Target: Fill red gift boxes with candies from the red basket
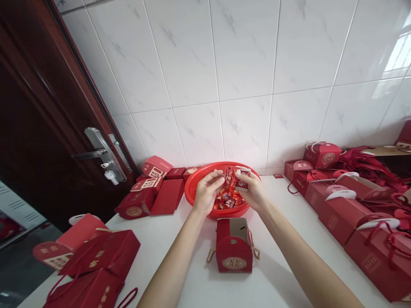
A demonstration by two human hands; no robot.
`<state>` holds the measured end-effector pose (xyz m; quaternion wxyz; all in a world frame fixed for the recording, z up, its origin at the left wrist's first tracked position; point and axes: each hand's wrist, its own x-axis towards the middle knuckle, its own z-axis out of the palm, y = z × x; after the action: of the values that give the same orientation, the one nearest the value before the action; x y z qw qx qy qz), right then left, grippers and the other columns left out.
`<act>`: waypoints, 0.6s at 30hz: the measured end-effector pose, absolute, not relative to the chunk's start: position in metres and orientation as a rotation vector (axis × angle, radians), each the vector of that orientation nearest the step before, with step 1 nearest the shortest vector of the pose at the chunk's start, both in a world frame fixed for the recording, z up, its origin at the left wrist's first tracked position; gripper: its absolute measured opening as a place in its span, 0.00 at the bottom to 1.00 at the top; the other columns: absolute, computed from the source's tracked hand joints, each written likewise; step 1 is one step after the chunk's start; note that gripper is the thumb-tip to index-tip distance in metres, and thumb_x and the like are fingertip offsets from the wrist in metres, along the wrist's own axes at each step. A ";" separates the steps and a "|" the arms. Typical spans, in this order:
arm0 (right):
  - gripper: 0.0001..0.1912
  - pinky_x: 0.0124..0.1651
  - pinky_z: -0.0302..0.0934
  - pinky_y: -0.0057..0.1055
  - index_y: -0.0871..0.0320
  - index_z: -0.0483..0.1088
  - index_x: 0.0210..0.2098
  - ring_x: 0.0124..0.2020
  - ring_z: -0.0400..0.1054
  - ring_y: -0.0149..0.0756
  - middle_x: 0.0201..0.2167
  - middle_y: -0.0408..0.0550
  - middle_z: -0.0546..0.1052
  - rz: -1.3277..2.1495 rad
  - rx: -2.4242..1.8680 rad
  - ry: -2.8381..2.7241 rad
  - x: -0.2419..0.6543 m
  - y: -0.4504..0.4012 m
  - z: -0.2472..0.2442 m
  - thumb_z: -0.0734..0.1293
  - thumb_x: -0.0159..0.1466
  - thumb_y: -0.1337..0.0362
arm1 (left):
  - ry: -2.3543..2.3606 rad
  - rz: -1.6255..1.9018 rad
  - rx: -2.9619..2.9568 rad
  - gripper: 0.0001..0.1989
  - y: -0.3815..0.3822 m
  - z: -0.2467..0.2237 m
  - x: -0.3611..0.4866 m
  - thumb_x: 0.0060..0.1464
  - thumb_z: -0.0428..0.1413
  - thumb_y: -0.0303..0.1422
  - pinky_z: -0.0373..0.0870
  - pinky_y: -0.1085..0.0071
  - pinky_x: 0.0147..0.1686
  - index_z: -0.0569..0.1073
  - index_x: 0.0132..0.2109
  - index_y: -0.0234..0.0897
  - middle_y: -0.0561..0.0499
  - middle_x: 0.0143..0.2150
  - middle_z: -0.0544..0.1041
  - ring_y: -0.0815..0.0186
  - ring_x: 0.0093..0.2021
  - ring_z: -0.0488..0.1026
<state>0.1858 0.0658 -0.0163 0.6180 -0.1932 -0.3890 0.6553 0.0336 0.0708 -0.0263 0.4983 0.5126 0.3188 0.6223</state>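
Note:
Above the red plastic basket (189, 188), my right hand (253, 190) is closed on red wrapped candies (241, 182), some with white dotted edges. Facing it over the basket's left side, my left hand (209, 190) has its fingers curled toward the thumb. Whether a small piece is between those fingertips, I cannot make out. Several candies (228, 201) in red wrappers lie in the basket, partly hidden by my hands. Just in front of the basket stands a red gift box (233, 252) with its top open, a gold emblem on its front and rope handles at the sides.
Red boxes (337, 205) line the right side of the white table (199, 278), with dark red ribbons (369, 164) behind them. More boxes (138, 203) stand at the back left and red bags (102, 261) at the front left. A tiled wall (244, 128) rises behind; a dark door (58, 107) is left.

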 end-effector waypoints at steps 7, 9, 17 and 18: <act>0.14 0.39 0.70 0.32 0.56 0.77 0.33 0.36 0.76 0.38 0.33 0.44 0.82 1.448 -0.443 -0.923 0.182 0.040 -0.003 0.79 0.50 0.60 | 0.833 1.557 1.244 0.28 0.042 -0.008 0.029 0.38 0.72 0.33 0.73 0.66 0.49 0.75 0.49 0.39 0.51 0.41 0.78 0.65 0.42 0.77; 0.13 0.41 0.71 0.33 0.56 0.77 0.33 0.37 0.77 0.40 0.34 0.45 0.82 1.402 -0.446 -0.935 0.182 0.033 0.002 0.79 0.51 0.59 | 0.839 1.569 1.271 0.31 0.037 -0.004 0.029 0.39 0.72 0.33 0.73 0.66 0.48 0.74 0.53 0.40 0.51 0.41 0.79 0.64 0.42 0.77; 0.14 0.45 0.71 0.36 0.55 0.77 0.36 0.39 0.76 0.40 0.37 0.46 0.82 1.224 -0.459 -0.928 0.182 0.016 0.010 0.78 0.52 0.59 | 0.787 1.373 1.367 0.19 0.023 0.004 0.035 0.42 0.70 0.34 0.73 0.65 0.46 0.80 0.43 0.37 0.49 0.40 0.81 0.60 0.43 0.77; 0.14 0.46 0.70 0.37 0.55 0.77 0.37 0.40 0.76 0.40 0.38 0.47 0.82 1.208 -0.459 -0.940 0.181 0.016 0.010 0.78 0.53 0.59 | 0.779 1.366 1.356 0.19 0.022 0.004 0.037 0.42 0.70 0.34 0.72 0.65 0.47 0.80 0.43 0.37 0.49 0.40 0.82 0.60 0.43 0.77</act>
<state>0.1813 0.0156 0.0098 0.6973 -0.2060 -0.4216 0.5419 0.0370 0.0218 0.0041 0.5079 0.5627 0.3230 0.5667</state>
